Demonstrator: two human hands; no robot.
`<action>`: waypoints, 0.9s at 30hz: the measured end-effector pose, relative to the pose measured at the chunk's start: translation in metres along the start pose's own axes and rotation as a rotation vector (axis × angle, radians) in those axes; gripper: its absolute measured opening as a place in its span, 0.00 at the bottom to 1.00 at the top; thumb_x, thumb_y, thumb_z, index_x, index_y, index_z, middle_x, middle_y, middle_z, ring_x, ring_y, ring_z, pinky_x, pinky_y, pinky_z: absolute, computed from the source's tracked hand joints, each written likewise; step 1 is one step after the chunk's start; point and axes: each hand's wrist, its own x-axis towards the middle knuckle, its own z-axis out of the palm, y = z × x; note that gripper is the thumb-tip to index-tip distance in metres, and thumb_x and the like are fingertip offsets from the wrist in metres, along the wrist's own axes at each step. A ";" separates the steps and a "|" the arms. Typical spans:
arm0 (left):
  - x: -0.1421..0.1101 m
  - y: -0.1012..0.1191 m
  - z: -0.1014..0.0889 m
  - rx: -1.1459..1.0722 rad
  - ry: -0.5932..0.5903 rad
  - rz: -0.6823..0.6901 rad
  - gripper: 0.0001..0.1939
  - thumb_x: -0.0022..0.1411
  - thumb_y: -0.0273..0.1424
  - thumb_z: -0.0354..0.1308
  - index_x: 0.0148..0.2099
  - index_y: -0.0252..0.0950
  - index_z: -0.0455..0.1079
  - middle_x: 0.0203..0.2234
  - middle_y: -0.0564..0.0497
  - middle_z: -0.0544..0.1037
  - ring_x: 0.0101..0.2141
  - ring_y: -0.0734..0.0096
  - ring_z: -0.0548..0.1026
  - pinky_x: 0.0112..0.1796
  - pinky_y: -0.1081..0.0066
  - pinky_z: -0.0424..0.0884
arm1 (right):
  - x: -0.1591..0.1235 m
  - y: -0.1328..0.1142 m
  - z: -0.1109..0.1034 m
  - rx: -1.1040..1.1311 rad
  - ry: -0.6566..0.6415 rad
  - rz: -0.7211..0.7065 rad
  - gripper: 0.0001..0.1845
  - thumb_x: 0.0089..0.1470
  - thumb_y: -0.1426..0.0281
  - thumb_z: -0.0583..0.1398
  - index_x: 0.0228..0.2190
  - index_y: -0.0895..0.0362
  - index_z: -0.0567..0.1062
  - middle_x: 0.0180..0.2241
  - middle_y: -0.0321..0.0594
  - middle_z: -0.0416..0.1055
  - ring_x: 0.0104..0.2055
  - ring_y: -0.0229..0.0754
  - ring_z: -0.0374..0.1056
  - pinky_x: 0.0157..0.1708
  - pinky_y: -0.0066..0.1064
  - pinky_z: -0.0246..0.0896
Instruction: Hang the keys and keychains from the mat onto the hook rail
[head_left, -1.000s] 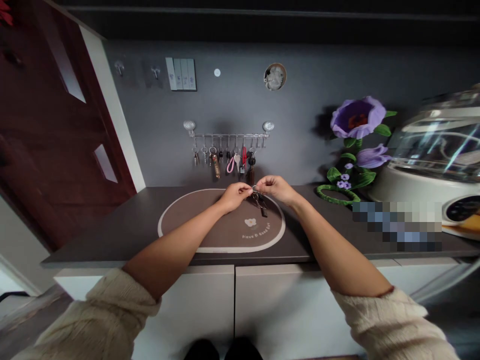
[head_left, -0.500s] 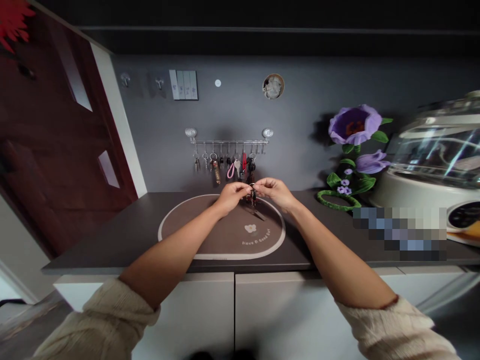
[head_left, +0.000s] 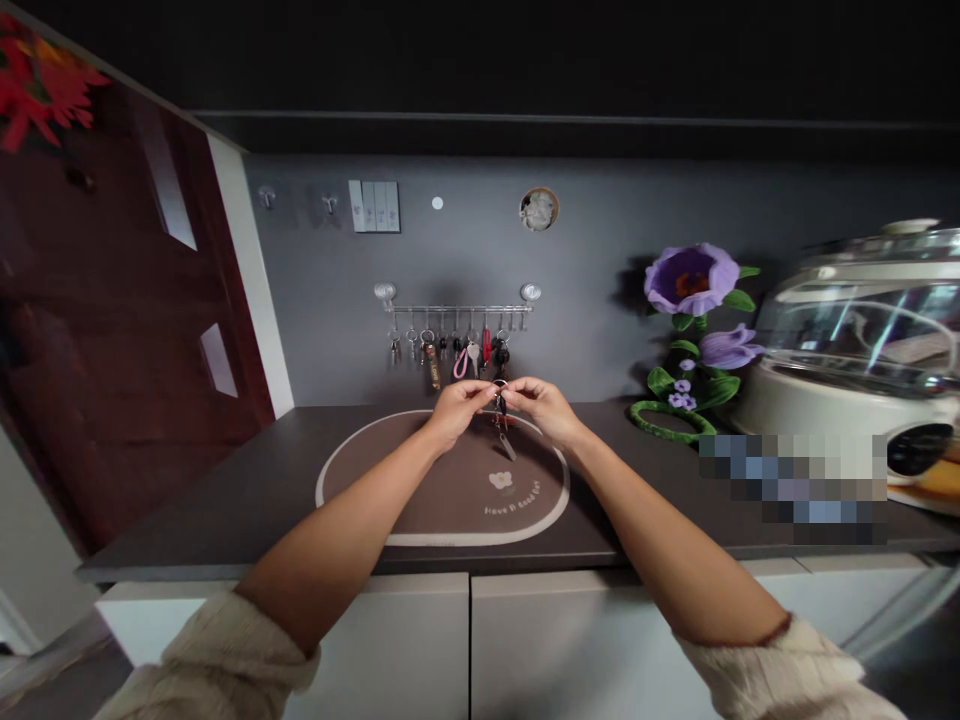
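Between my two hands is a key ring [head_left: 501, 384], with a few dark and metal pieces dangling under it, one of them a flat silvery key [head_left: 509, 447]. My left hand [head_left: 459, 410] pinches the ring from the left. From the right, my right hand [head_left: 546, 408] pinches it with thumb and forefinger. Both hands are above the back of the brown mat [head_left: 435, 490], close to the wall. Just behind them, a hook rail [head_left: 457, 309] carries several sets of keys, a pink strap [head_left: 460, 362] and a brown key fob [head_left: 433, 366]. My fingers partly cover the ring.
The mat lies on a dark counter [head_left: 247, 490] above white cabinet doors [head_left: 375, 640]. Purple fabric flowers [head_left: 694, 280] and a white appliance with a clear lid [head_left: 847, 370] stand on the right. A dark red door [head_left: 135, 300] is on the left, and a dark shelf [head_left: 480, 70] overhangs.
The view has tilted up slightly, so everything sits lower in the picture. The hanging key has swung to the left and points more downward. Both hands keep their pinch on the ring.
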 end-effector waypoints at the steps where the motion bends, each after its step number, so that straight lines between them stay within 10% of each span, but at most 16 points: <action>1: 0.000 0.001 0.000 0.003 0.005 0.000 0.19 0.46 0.41 0.56 0.37 0.32 0.70 0.29 0.49 0.74 0.29 0.75 0.68 0.29 0.75 0.63 | 0.000 0.000 0.000 0.009 0.010 0.007 0.16 0.36 0.62 0.62 0.26 0.60 0.68 0.25 0.34 0.66 0.26 0.31 0.60 0.30 0.25 0.56; 27: 0.006 -0.009 -0.007 0.112 0.182 -0.030 0.15 0.45 0.40 0.56 0.29 0.32 0.70 0.22 0.51 0.72 0.23 0.76 0.65 0.26 0.75 0.60 | 0.074 -0.025 -0.012 0.301 0.330 0.023 0.04 0.46 0.70 0.57 0.25 0.59 0.66 0.21 0.36 0.67 0.22 0.31 0.65 0.28 0.26 0.65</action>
